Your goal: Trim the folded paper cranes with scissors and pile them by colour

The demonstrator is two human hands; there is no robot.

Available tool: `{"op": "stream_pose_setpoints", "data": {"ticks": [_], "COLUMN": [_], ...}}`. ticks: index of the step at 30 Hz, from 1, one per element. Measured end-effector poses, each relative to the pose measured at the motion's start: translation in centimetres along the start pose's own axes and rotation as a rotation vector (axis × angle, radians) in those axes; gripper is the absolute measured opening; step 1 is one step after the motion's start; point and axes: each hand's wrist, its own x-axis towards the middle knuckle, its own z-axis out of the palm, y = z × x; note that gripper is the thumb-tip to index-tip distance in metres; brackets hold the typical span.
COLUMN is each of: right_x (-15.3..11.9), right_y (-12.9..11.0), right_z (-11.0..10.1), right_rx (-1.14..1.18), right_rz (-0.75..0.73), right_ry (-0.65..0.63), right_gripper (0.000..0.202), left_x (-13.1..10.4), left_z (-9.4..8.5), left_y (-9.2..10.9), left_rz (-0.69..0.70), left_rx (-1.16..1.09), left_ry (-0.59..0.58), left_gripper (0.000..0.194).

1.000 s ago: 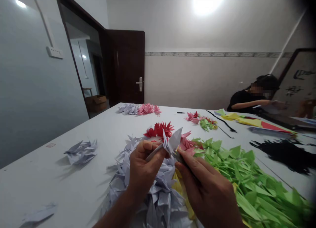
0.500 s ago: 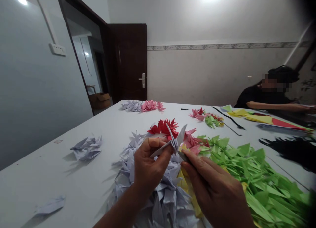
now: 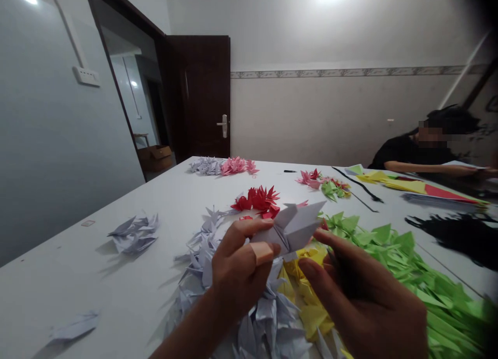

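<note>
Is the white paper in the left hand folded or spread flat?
Folded: the white paper shows creases and pointed flaps beyond the left hand.

The white folded paper point(image 3: 302, 225) is now turned: before, its two points stand up narrowly, and now it shows a broad face, with one tip toward the right. The left hand point(image 3: 243, 260) is rotated, so the plaster point(image 3: 263, 253) on its finger appears lower, nearer the frame's centre. The right hand point(image 3: 373, 291) has moved toward the lower right, thumb and forefinger spread apart. Between the hands, more yellow paper pieces point(image 3: 314, 317) are visible; the pink pieces point(image 3: 303, 203) behind are mostly covered.
</note>
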Motion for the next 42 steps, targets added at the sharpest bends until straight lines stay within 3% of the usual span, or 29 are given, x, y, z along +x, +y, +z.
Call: {"op": "stream_pose_setpoints", "data": {"ticks": [4,8,10,14,17,19,21,23,26,29,34,42], "right_x": [0.0,-0.1,-0.1,0.1,0.4,0.5,0.5,0.4,0.3,0.2,0.5,0.9], "right_y": [0.2,-0.4,-0.8,-0.7,-0.1,0.2,0.3,0.3,0.0,-0.6,-1.5,-0.6], "right_z": [0.5,0.5,0.4,0.0,-0.1,0.0,0.0,-0.3,-0.9,-1.2,0.2,1.0], "right_rx": [0.032,0.036,0.045,0.046,0.048,0.036,0.019,0.003,0.016,0.056,0.185,0.345], "right_rz": [0.045,0.077,0.07,0.003,-0.133,-0.194,-0.198,-0.156,-0.102,-0.049,0.185,0.285], "right_ry": [0.111,0.165,0.151,0.135,0.034,-0.034,-0.056,-0.041,-0.097,-0.237,-0.45,-0.54], "right_gripper": [0.02,0.016,0.012,0.004,0.011,0.013,0.012,0.013,0.028,0.032,0.034,0.033], "left_x": [-0.3,-0.9,-1.0,-0.2,0.7,1.0,1.0,0.9,1.0,1.3,1.3,-0.1], "left_z": [0.2,0.7,1.0,1.0,0.2,-0.1,-0.1,0.2,0.6,0.6,0.4,0.9], "left_y": [0.4,0.7,0.8,0.5,0.1,0.0,0.1,0.3,0.3,0.5,1.0,0.7], "left_rz": [0.035,-0.035,-0.132,-0.499,-0.649,-0.667,-0.697,-0.76,-0.831,-0.825,-0.7,-0.525], "left_rx": [-0.028,-0.073,-0.196,-0.636,-0.852,-0.857,-0.819,-0.794,-0.726,-0.607,-0.47,-0.511], "left_ry": [-0.05,-0.021,0.009,0.168,0.068,-0.08,-0.153,-0.12,0.022,0.112,0.157,0.061], "left_gripper": [0.018,0.022,0.025,0.024,0.029,0.044,0.045,0.031,0.02,0.019,0.019,0.038]}}
